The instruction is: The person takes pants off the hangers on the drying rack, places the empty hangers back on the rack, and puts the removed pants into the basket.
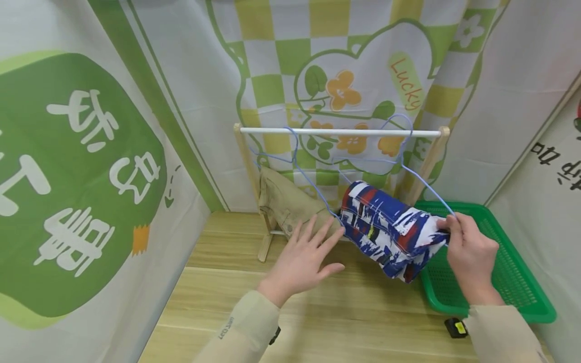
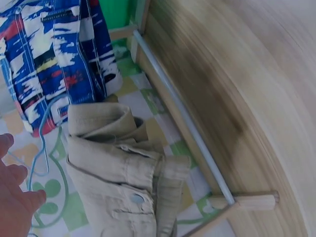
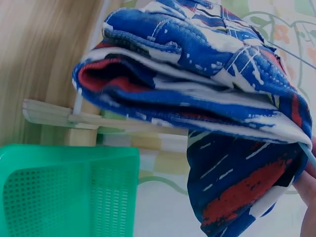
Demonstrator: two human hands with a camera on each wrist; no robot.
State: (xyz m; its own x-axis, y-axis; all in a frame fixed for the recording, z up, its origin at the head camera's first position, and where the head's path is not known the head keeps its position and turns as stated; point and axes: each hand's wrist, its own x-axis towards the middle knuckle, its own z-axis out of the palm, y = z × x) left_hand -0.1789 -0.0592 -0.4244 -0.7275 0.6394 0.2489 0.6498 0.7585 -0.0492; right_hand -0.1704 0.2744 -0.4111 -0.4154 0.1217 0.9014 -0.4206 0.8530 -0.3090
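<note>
Khaki pants (image 1: 290, 201) with a metal button hang on a thin blue hanger (image 1: 313, 184) at the rod's left. My left hand (image 1: 301, 257) is in front of them, fingers spread, fingertips at the hanger's lower corner and the khaki cloth. To the right, blue, white and red patterned pants (image 1: 386, 227) hang folded over a second blue hanger (image 1: 426, 184), whose hook is over the rod. My right hand (image 1: 472, 247) pinches this hanger's right corner together with the edge of the patterned pants. In the right wrist view the patterned pants (image 3: 197, 89) show their folded, open edge.
A small rack with a white rod (image 1: 340, 132) and wooden posts stands on the wood-grain table (image 1: 218, 282). Behind the right hand is a green perforated basket (image 1: 522, 287). A black and yellow item (image 1: 455, 327) lies before it. Printed curtains (image 1: 290, 55) surround the table.
</note>
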